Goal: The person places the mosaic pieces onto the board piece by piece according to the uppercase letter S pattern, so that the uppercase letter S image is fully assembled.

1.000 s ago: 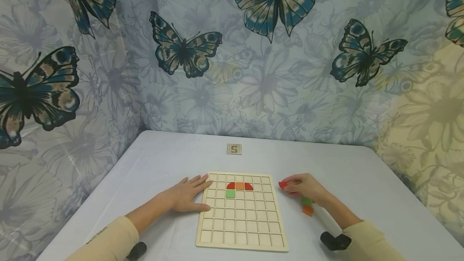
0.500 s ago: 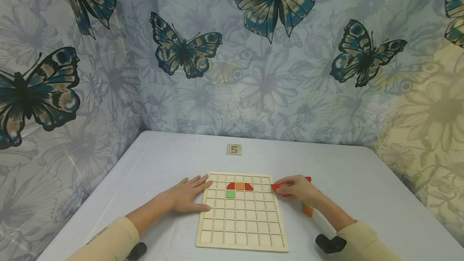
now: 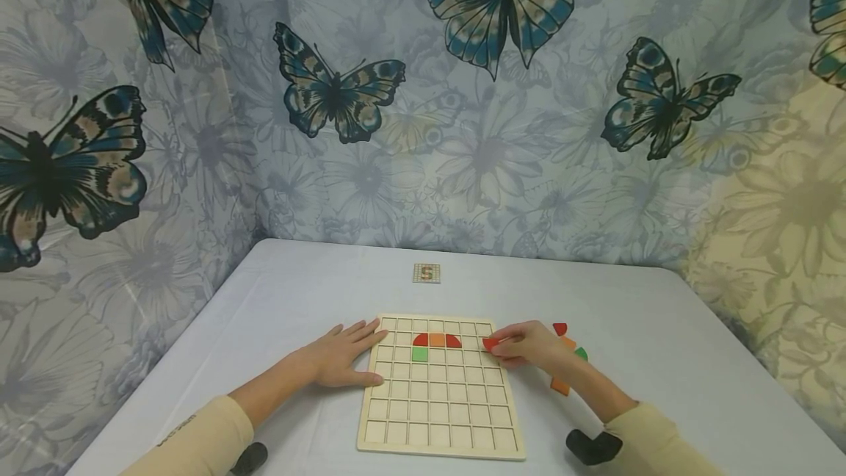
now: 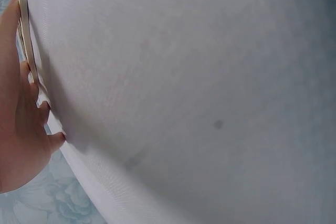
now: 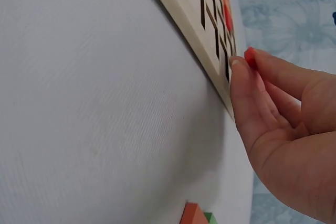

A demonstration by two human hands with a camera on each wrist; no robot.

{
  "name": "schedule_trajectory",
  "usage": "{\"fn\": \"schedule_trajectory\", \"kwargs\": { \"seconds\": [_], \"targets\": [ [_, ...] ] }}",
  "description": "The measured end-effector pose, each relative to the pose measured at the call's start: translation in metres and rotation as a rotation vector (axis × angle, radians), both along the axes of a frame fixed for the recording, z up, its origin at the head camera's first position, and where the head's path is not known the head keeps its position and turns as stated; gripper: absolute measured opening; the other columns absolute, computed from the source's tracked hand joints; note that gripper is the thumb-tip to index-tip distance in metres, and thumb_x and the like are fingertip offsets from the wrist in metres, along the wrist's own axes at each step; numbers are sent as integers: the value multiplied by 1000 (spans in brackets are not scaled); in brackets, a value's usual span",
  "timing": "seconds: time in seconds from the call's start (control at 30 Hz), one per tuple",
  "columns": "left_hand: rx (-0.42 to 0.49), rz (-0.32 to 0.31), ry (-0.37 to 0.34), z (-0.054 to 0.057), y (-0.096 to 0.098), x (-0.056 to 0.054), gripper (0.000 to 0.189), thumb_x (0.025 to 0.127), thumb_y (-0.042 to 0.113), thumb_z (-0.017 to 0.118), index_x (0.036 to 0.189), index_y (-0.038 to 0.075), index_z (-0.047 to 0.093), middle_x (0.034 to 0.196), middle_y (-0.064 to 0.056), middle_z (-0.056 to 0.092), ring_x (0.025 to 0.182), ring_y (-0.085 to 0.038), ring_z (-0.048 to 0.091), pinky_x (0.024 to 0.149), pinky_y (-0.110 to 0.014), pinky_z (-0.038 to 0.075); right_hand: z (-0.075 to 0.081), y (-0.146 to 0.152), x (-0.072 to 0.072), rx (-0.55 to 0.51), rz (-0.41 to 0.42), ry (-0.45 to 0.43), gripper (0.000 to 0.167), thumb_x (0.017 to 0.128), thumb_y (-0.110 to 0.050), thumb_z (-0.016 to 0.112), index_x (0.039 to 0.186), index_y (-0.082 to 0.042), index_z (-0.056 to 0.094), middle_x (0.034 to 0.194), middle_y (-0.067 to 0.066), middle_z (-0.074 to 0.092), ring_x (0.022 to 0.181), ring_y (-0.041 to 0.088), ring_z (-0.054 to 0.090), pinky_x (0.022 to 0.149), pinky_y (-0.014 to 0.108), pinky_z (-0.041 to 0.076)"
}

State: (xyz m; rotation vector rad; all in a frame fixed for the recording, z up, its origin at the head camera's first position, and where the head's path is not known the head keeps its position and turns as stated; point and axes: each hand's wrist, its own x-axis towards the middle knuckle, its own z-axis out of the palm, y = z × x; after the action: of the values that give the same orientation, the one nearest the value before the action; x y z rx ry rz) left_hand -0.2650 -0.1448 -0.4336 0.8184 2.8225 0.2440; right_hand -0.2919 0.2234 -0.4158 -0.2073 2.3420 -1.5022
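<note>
A pale wooden grid board (image 3: 439, 414) lies on the white table. In its upper rows sit a red rounded tile (image 3: 421, 340), an orange square tile (image 3: 437, 340), a second red rounded tile (image 3: 453, 341) and a green square tile (image 3: 419, 355). My left hand (image 3: 340, 357) rests at the board's left edge, fingers spread and straight, fingertips and thumb touching the rim. Between thumb and fingertips my right hand (image 3: 534, 346) pinches a red tile (image 3: 489, 344) over the board's upper right edge. Most of that tile is covered by the fingers in the right wrist view.
Right of the board lie loose tiles: a red one (image 3: 559, 329), an orange one (image 3: 567, 342), a green one (image 3: 581, 352) and another orange one (image 3: 559, 387), some partly behind the right arm. A small patterned card (image 3: 427, 273) with an S-like figure lies behind the board.
My right hand has moved left with the red tile, from beside the board to over its right edge, uncovering loose tiles behind it. My left hand has stayed put.
</note>
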Motion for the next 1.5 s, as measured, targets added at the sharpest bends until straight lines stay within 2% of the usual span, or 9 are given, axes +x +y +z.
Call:
{"fn": "schedule_trajectory", "kwargs": {
  "seconds": [0.37,0.8,1.1,1.3,1.5],
  "targets": [
    [-1,-5,3,-1,-1,0,89,85,75,40,152,20,26,158,-3,16,142,-28,18,109,-57,17,4,-14,4,-95,114,-44,36,85,-11,73,114,8,63,95,12,70,85,21,68,75,34,55],
    [-11,1,3,-3,-1,-1,89,85,75,40,153,21,24,158,-2,15,142,-27,17,109,-56,15,0,-34,6,-125,161,-72,32,86,-8,70,113,9,64,94,13,69,76,18,68,71,33,56],
    [-7,6,8,-4,0,-3,89,85,76,40,153,21,25,158,-2,15,142,-27,17,109,-57,15,0,-54,10,-89,128,-104,27,84,-6,73,108,4,69,97,10,68,75,17,67,70,32,56],
    [-4,4,8,-5,-1,-2,89,85,76,40,153,21,25,158,-2,15,142,-27,17,109,-56,16,-1,-62,12,-108,167,-113,26,85,-4,71,109,5,69,95,11,69,75,19,68,70,32,56],
    [-6,5,6,-3,0,-1,89,84,76,39,153,21,25,158,-2,15,142,-27,18,109,-56,16,-1,-71,15,-80,175,-108,26,85,-4,70,110,5,68,92,11,67,72,18,68,68,32,56]
  ]
}}
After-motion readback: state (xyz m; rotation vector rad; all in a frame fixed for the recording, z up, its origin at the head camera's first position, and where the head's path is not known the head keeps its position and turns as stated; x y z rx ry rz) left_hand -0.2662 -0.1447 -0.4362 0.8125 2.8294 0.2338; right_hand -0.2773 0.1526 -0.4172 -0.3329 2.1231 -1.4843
